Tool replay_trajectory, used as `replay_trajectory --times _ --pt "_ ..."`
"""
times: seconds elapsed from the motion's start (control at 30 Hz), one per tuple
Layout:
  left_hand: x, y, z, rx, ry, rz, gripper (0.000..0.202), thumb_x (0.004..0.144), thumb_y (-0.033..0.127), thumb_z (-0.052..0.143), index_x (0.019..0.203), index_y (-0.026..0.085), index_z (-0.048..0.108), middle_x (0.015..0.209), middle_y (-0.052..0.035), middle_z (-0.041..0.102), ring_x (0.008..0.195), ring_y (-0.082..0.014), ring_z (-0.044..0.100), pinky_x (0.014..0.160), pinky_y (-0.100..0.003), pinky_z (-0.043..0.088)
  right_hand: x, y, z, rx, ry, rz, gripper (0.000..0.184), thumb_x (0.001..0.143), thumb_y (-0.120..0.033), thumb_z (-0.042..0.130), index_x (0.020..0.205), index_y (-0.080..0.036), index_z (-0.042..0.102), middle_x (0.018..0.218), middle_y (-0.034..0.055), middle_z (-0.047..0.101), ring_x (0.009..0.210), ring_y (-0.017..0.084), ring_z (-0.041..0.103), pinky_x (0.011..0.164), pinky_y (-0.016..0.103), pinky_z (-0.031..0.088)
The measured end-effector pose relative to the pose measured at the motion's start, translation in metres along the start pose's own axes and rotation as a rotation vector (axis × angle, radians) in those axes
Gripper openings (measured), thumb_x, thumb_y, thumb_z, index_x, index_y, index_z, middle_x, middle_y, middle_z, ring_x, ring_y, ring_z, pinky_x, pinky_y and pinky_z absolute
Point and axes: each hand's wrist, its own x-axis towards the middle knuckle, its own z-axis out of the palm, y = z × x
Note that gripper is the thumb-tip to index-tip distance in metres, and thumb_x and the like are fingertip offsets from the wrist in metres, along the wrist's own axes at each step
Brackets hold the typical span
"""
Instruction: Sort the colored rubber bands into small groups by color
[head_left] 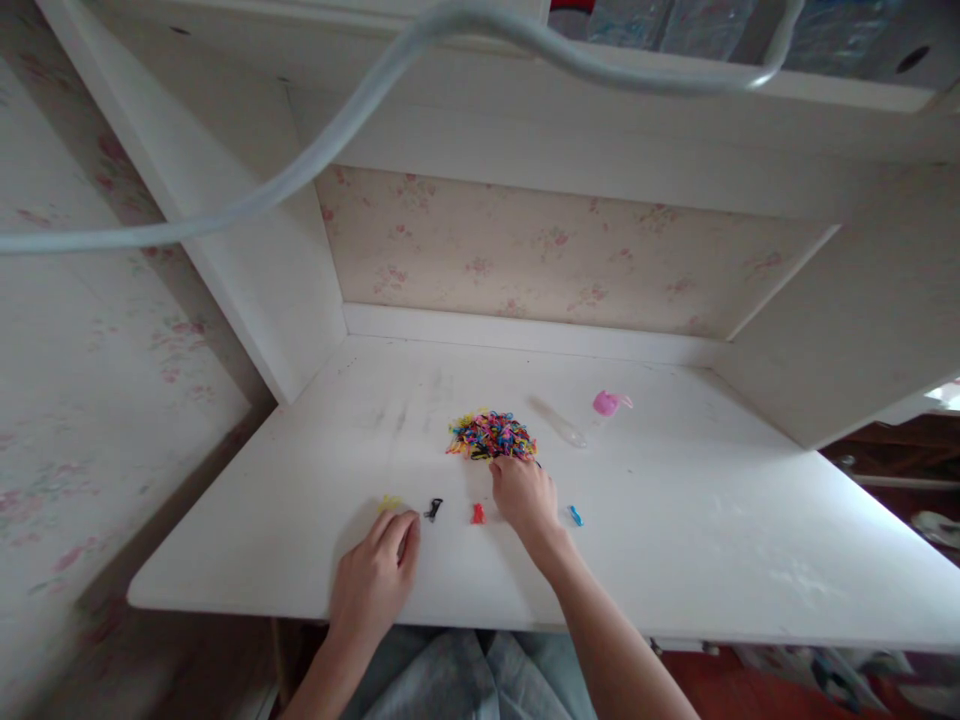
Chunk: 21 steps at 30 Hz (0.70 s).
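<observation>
A heap of small multicoloured pieces [491, 436] lies on the white desk [675, 540]. My right hand [525, 495] reaches into the near edge of the heap, fingers bent onto the pieces; what they pinch is hidden. In a row nearer me lie a yellow piece [388, 502], a black piece [433, 509], a red piece [478, 514] and a blue piece [575, 516]. My left hand [379, 575] rests on the desk just below the yellow piece, fingers stretched flat.
A clear plastic bottle [559, 424] lies on its side behind the heap, with a pink cap [609, 403] beside it. White shelf panels enclose the desk at left and right. A pale hose [360, 100] hangs across the top.
</observation>
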Motion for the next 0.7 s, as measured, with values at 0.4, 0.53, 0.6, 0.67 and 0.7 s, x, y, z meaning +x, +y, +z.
replay_trajectory --times 0.4,0.53,0.6,0.67,0.7 --pt "-0.001 0.002 -0.002 0.054 -0.035 0.004 0.019 0.094 0.034 0.046 0.097 0.025 0.063 0.09 0.001 0.069 0.07 -0.0145 0.067 0.059 -0.025 0.046 -0.011 0.075 -0.004 0.356 0.047 -0.003 0.031 0.089 -0.035 0.045 0.085 -0.025 0.074 0.07 0.003 0.07 0.064 0.016 0.061 0.056 0.023 0.033" --pt "-0.001 0.002 -0.002 0.069 -0.044 0.004 0.019 0.094 0.034 0.046 0.097 0.025 0.063 0.09 0.0011 0.069 0.07 -0.0145 0.067 0.06 -0.025 0.046 -0.018 0.084 -0.002 0.467 0.073 0.004 0.033 0.088 -0.039 0.046 0.085 -0.024 0.075 0.067 0.0019 0.07 0.062 0.015 0.061 0.053 0.022 0.033" --pt "0.0 0.002 -0.002 0.073 -0.051 0.007 0.02 0.095 0.034 0.045 0.097 0.025 0.063 0.091 0.0008 0.07 0.07 -0.0146 0.067 0.06 -0.026 0.046 -0.026 0.083 -0.001 0.491 0.096 0.005 0.035 0.089 -0.042 0.046 0.087 -0.025 0.076 0.066 0.002 0.07 0.06 0.015 0.061 0.052 0.022 0.033" --pt "0.0 0.002 -0.002 0.076 -0.058 0.014 0.02 0.095 0.034 0.045 0.098 0.026 0.063 0.092 0.0008 0.07 0.07 -0.0148 0.068 0.06 -0.026 0.047 -0.036 0.08 0.0 0.487 0.116 0.0 0.036 0.089 -0.043 0.045 0.091 -0.026 0.076 0.066 0.0023 0.071 0.057 0.015 0.061 0.052 0.023 0.033" --pt "0.0 0.002 -0.002 0.078 -0.058 0.017 0.02 0.095 0.034 0.045 0.098 0.026 0.063 0.092 0.0007 0.07 0.071 -0.0148 0.068 0.06 -0.026 0.047 -0.041 0.078 0.002 0.475 0.122 -0.009 0.035 0.09 -0.042 0.044 0.091 -0.026 0.076 0.068 0.0025 0.072 0.057 0.015 0.061 0.053 0.023 0.034"
